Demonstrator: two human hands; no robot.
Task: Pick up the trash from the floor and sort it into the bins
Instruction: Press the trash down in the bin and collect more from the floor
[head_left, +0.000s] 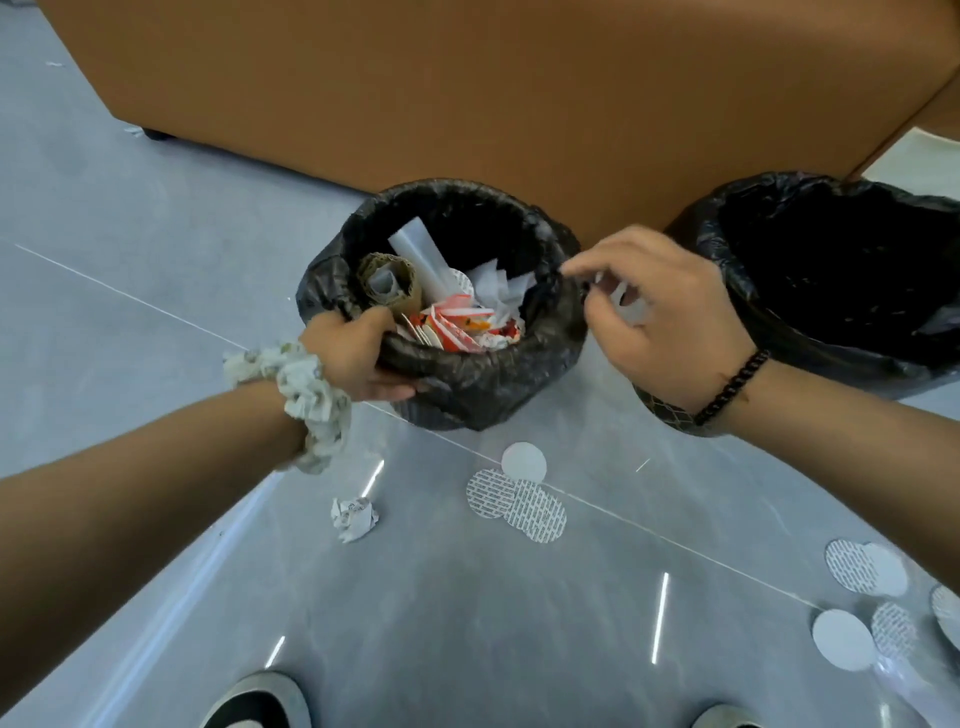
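Left hand (358, 358) grips the full bin (447, 374) rim, right hand (660, 301) hovers beside it with curled fingers pinching a pale scrap (626, 306); I'd steady the bin, release over its opening, then get the discs (514, 488) and paper ball (355, 518) off the floor.

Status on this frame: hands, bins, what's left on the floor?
Left hand grips the full bin's rim. Right hand pinches a white scrap beside it. Second bin looks empty. Crumpled paper and round seals still on floor.
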